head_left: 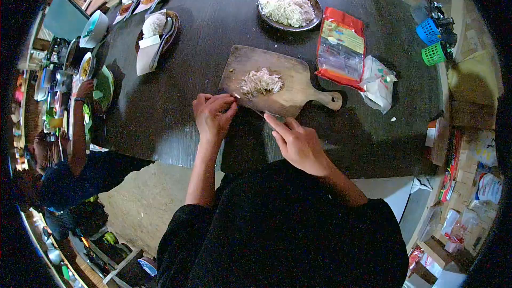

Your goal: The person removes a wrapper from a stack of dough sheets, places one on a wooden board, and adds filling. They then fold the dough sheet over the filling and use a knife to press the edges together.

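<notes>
A wooden cutting board with a handle lies on the dark table, bearing a small heap of pale shredded meat that looks like chicken. At the board's near left edge, my left hand is closed, thumb and fingers pinched together beside a small pale bit; what they hold is too small to make out. My right hand is closed at the board's near edge with the index finger stretched forward. It grips a knife, of which only a thin part of the blade shows; the handle is hidden under the hand.
Beyond the board stands a plate heaped with pale shreds. A red packet and a crumpled white plastic bag lie to the right. Several plates with rice stand at the far left, near another person's hand.
</notes>
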A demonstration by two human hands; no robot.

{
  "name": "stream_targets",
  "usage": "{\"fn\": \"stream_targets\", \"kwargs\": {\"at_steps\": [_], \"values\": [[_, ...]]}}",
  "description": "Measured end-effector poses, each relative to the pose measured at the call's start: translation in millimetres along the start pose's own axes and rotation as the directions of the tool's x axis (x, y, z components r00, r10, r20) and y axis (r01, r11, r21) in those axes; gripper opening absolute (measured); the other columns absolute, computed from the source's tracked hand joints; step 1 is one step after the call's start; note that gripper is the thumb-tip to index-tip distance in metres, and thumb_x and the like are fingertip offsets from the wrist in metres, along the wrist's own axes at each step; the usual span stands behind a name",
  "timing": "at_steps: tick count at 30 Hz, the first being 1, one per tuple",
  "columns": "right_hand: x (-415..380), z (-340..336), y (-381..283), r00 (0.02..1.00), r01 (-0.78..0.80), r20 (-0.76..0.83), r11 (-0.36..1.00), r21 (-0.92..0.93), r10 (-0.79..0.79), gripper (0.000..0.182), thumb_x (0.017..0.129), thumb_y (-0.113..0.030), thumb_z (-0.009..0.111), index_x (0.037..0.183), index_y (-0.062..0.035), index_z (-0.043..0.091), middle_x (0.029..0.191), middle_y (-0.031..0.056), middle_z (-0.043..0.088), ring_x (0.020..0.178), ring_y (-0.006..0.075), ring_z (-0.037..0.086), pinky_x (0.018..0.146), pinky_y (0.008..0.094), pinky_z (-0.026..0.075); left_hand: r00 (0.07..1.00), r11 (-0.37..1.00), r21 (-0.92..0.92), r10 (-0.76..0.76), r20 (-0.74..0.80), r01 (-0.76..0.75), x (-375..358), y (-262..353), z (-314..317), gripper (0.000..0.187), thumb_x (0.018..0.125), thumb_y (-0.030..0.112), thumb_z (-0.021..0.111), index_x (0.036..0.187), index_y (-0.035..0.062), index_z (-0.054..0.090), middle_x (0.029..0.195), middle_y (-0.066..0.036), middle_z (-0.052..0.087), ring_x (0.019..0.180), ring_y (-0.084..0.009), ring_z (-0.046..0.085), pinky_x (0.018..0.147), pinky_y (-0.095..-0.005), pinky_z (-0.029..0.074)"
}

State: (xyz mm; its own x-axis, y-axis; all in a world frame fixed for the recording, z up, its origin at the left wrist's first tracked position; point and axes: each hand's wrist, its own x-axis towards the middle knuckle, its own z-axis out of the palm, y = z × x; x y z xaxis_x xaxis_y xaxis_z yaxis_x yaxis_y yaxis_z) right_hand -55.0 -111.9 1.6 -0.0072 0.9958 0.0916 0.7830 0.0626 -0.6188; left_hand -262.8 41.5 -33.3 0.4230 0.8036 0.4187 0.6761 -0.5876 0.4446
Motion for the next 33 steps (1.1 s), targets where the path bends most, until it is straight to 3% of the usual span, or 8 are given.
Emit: {"fn": "stream_targets", "kwargs": {"at_steps": [5, 13, 16, 21, 28, 33], "values": [[4, 6, -8, 1.0, -0.015, 0.023, 0.998, -0.057, 0.016, 0.05, 0.098, -0.019, 0.063, 0.148, -0.0201, 0.054, 0.09, 0.0172, 0.062, 0.066, 0.0367, 0.067, 0.057, 0.0468, 0.057, 0.999, 0.999, 0.0, -0.043, 0.006, 0.043, 0, 1, -1, 0.018, 0.07, 0.016, 0.086, 0.087, 0.0164, 0.08, 0.098, 0.002, 0.078, 0.091, -0.0233, 0.063, 0.086, -0.0383, 0.049], [16, 15, -7, 1.0, 0.0, -0.008, 0.996, -0.09, 0.0, 0.051, 0.098, -0.019, 0.062, 0.147, -0.0176, 0.053, 0.091, 0.0197, 0.063, 0.066, 0.038, 0.068, 0.056, 0.0488, 0.057, 0.997, 0.997, -0.013, -0.079, -0.016, 0.079, 2, 7, -3, 0.014, 0.073, 0.02, 0.085, 0.085, 0.0164, 0.081, 0.091, 0.003, 0.078, 0.084, -0.022, 0.063, 0.082, -0.0396, 0.048], [15, 13, -5, 0.999, -0.044, -0.029, 0.994, -0.099, 0.042, 0.049, 0.099, -0.018, 0.063, 0.146, -0.0206, 0.055, 0.093, 0.0167, 0.063, 0.068, 0.0359, 0.069, 0.058, 0.0448, 0.058, 0.997, 0.997, -0.008, -0.079, -0.021, 0.079, 3, 10, -6, 0.014, 0.073, 0.02, 0.086, 0.086, 0.0172, 0.081, 0.09, 0.004, 0.078, 0.083, -0.0214, 0.063, 0.081, -0.0389, 0.048], [3, 7, 3, 0.997, 0.002, -0.073, 1.0, 0.021, 0.0, 0.05, 0.099, -0.021, 0.061, 0.148, -0.02, 0.052, 0.095, 0.0211, 0.064, 0.066, 0.0396, 0.068, 0.057, 0.0495, 0.058, 0.997, 0.997, -0.018, -0.074, -0.033, 0.074, 1, 8, 0, 0.016, 0.073, 0.02, 0.086, 0.088, 0.0189, 0.081, 0.086, 0.004, 0.076, 0.085, -0.0206, 0.063, 0.085, -0.0379, 0.047], [-2, 6, -6, 0.999, -0.03, 0.038, 1.0, -0.005, 0.03, 0.052, 0.1, -0.021, 0.06, 0.151, -0.0245, 0.049, 0.095, 0.0212, 0.063, 0.064, 0.0412, 0.067, 0.055, 0.0503, 0.057, 0.995, 0.995, 0.035, -0.09, -0.032, 0.091, -1, 9, 0, 0.014, 0.072, 0.019, 0.085, 0.085, 0.0183, 0.08, 0.089, 0.003, 0.076, 0.086, -0.0213, 0.063, 0.086, -0.0384, 0.046], [6, 10, -9, 0.999, -0.016, 0.05, 0.998, -0.062, 0.019, 0.054, 0.099, -0.02, 0.061, 0.151, -0.0196, 0.048, 0.092, 0.0207, 0.062, 0.063, 0.0397, 0.066, 0.055, 0.0502, 0.057, 0.996, 0.996, 0.043, -0.081, -0.031, 0.082, 1, 11, -1, 0.015, 0.072, 0.02, 0.086, 0.085, 0.0177, 0.08, 0.089, 0.003, 0.076, 0.088, -0.0213, 0.064, 0.086, -0.0385, 0.046]]}}
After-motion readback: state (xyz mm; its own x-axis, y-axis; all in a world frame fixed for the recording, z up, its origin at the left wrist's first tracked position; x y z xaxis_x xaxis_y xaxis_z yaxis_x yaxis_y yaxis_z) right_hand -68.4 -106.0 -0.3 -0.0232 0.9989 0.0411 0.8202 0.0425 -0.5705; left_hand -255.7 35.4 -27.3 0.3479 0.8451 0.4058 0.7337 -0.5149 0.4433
